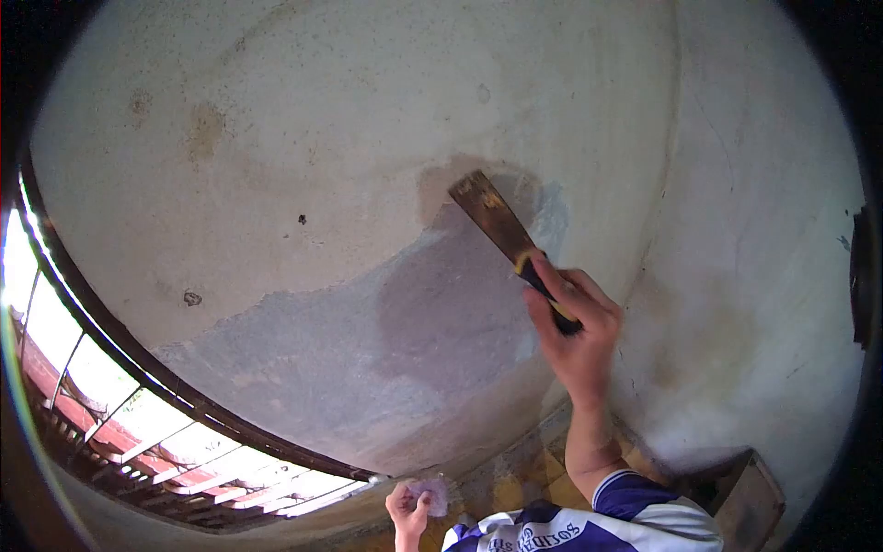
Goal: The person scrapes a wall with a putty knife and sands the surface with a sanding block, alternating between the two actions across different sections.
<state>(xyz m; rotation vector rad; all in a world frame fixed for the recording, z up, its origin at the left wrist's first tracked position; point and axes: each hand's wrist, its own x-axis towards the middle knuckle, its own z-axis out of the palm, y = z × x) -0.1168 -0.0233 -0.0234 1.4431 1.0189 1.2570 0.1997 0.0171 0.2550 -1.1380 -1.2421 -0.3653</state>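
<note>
My right hand [581,333] is raised in front of the wall, fingers wrapped around the black and yellow handle of a putty knife [497,218]. Its broad blade is stained brown and points up and left, overlapping a damp brownish patch [440,189] on the wall. Below the blade spreads a bare grey area [340,322] with a darker, damp-looking middle. Low in the view, my left hand [406,509] is closed on a pale pinkish-white piece [436,495], its thumb across the front; I cannot tell what kind of thing it is.
A barred window [138,432] curves along the lower left. At the right, the adjoining wall [754,230] meets this one in a corner. A box-like object [750,501] stands at the lower right, and yellowish floor tiles [533,469] show beneath my arms.
</note>
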